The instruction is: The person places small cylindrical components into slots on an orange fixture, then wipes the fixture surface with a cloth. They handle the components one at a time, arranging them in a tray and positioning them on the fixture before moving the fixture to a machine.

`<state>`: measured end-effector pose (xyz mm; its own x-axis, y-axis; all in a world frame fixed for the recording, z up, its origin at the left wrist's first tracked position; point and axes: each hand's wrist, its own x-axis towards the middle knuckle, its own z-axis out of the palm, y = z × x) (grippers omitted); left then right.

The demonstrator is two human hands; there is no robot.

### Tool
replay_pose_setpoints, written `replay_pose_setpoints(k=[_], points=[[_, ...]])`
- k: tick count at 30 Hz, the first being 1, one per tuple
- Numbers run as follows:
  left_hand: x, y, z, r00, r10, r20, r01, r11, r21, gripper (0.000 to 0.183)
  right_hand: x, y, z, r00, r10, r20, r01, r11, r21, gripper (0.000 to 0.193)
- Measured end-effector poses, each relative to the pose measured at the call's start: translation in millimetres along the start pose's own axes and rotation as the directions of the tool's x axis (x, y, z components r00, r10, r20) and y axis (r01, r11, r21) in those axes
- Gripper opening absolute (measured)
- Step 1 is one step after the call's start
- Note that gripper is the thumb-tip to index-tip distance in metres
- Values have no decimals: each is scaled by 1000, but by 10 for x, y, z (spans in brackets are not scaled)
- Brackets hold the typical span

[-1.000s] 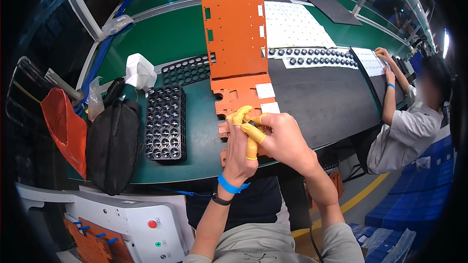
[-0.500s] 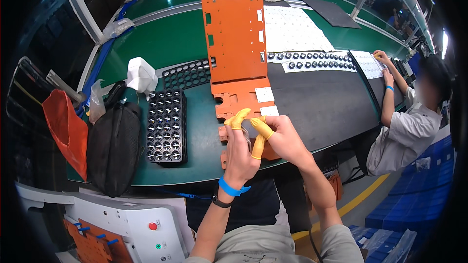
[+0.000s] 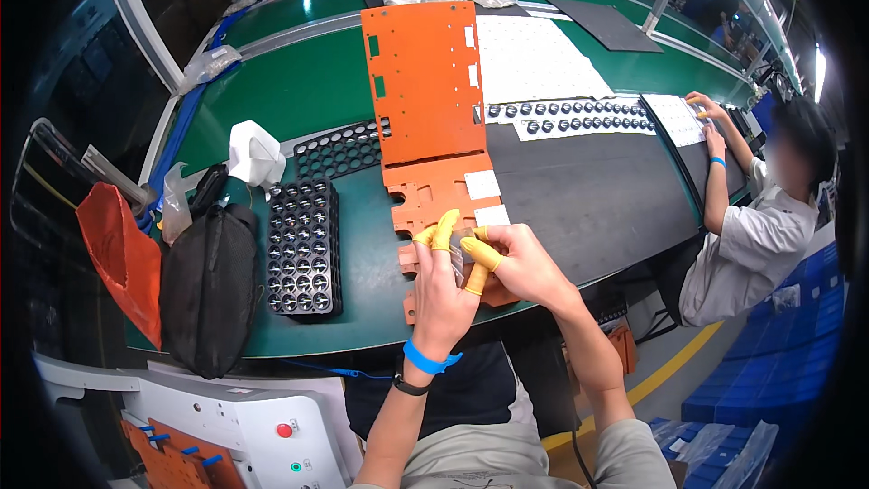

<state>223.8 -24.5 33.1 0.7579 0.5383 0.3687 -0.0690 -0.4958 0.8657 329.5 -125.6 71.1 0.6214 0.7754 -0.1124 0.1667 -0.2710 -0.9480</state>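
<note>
Yellow finger cots cover several fingertips of both my hands, which meet above the near end of an orange hinged fixture [image 3: 434,183]. A small, flat, greyish piece [image 3: 463,237] shows between them; its exact kind is hard to make out. My right hand [image 3: 523,263] pinches it with thumb and fingers. Curled round its other side is my left hand [image 3: 444,294], with a blue wrist strap [image 3: 425,360] behind it. The fixture's perforated lid [image 3: 421,81] stands open beyond my hands. Two white square plates [image 3: 482,185] lie on the fixture's right side.
Left stands a black tray stack [image 3: 303,249] of round dark parts, near a black bag [image 3: 213,290]. Behind is a perforated black tray [image 3: 339,152]. Right of the lid lie white sheets [image 3: 534,59] and rows of round black parts [image 3: 579,118]. A co-worker [image 3: 769,190] handles a white sheet at right.
The view has shifted slightly, so the bench sits a little lower and further left. My fingers have parted a little, and more of the small greyish piece shows between them.
</note>
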Motion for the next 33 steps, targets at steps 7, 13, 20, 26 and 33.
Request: replay_pose_setpoints(k=[7, 13, 20, 26, 33], points=[[9, 15, -7, 1000, -13, 11, 13, 1000, -28, 62, -20, 68, -97, 995, -90, 49, 93, 995, -42, 28], [8, -9, -28, 998, -16, 62, 20, 998, -60, 60, -26, 37, -85, 998, -69, -11, 65, 974, -217, 25], [22, 89, -43, 999, -53, 12, 54, 996, -71, 51, -86, 187, -143, 970, -159, -184, 126, 976, -180, 24], [8, -58, -4, 992, -79, -99, 62, 984, -167, 29, -249, 200, -414, 959, -91, -268, 17, 964, -267, 28], [4, -67, -37, 995, -83, -56, 66, 963, -260, 27, -383, 484, -628, 965, 218, -144, -236, 964, -123, 34]])
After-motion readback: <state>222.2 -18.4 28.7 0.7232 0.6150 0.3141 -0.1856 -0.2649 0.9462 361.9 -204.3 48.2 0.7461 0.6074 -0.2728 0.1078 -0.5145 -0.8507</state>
